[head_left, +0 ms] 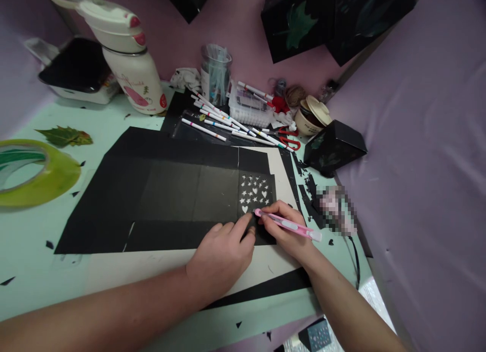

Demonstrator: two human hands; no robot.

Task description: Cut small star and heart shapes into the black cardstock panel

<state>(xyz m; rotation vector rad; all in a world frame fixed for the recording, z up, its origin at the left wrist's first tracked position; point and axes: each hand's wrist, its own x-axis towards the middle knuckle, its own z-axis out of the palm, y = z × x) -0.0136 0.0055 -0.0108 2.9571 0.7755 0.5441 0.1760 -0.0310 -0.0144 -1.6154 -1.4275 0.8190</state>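
Note:
Black cardstock (pixel 170 190) lies flat with fold creases, and star- and heart-shaped holes (pixel 254 192) show white through its right-hand panel. My right hand (pixel 286 228) grips a slim pink craft knife (pixel 288 224) like a pen, its tip touching the cardstock just below the cut-outs. The blade itself is too small to make out. My left hand (pixel 224 250) presses on the cardstock's lower edge, index finger and thumb stretched out and apart near the knife tip, holding nothing. Under the cardstock is a pale sheet (pixel 159 271).
White markers (pixel 216 116) lie scattered behind the cardstock, near red-handled scissors (pixel 290 139). A white bottle (pixel 132 73), yellow-green tape roll (pixel 56 177) and leaf (pixel 64 135) are at left. A black paper box (pixel 334 147) and black scraps (pixel 311 195) are at right.

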